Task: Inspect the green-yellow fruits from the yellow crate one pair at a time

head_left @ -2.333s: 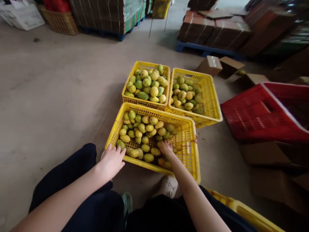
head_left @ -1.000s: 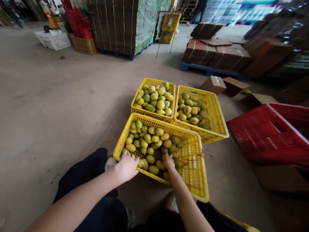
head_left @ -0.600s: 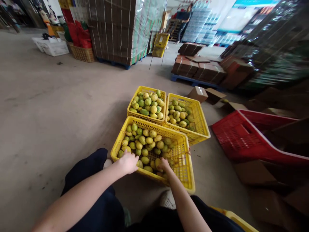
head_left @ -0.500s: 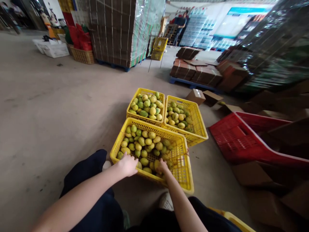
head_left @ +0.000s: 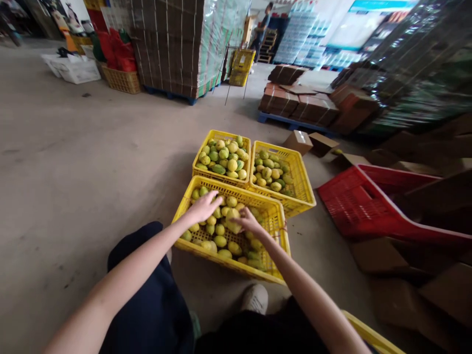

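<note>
The near yellow crate (head_left: 282,231) holds many yellow-green oval fruits (head_left: 220,241) that look like lemons. My right hand (head_left: 250,222) is closed around a larger yellow fruit (head_left: 232,221), lifted above the others in the middle of the crate. Fingers stretched forward and apart, my left hand (head_left: 205,206) hovers over the fruits on the crate's left side; I see nothing held in it. Some fruits lie hidden under both hands.
Behind stand a left yellow crate (head_left: 221,176) full of fruits and a right yellow crate (head_left: 304,179) partly filled. At right are a red crate (head_left: 342,206) and cardboard boxes (head_left: 381,255). My shoe (head_left: 255,298) is close to the near crate. A person (head_left: 261,32) stands far back.
My left hand has left the crate's near rim and reached forward over the fruits. My right hand has risen from the near side with a fruit in it.
</note>
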